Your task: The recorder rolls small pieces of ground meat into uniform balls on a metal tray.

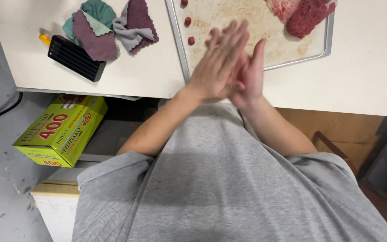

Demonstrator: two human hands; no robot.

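My left hand [218, 62] lies flat over my right hand [251, 74], palms pressed together, fingers straight, just above the near edge of a metal tray [178, 42]. Whether anything sits between the palms is hidden. On the tray lie three small red meatballs [187, 21] at its left side and a mass of raw minced meat [303, 15] at the far right.
Folded cloths [108, 24] in teal, purple and grey and a black ribbed object [76, 57] lie on the white counter [363, 67] to the left. A green-yellow box [61, 130] sits on a lower shelf below the counter edge.
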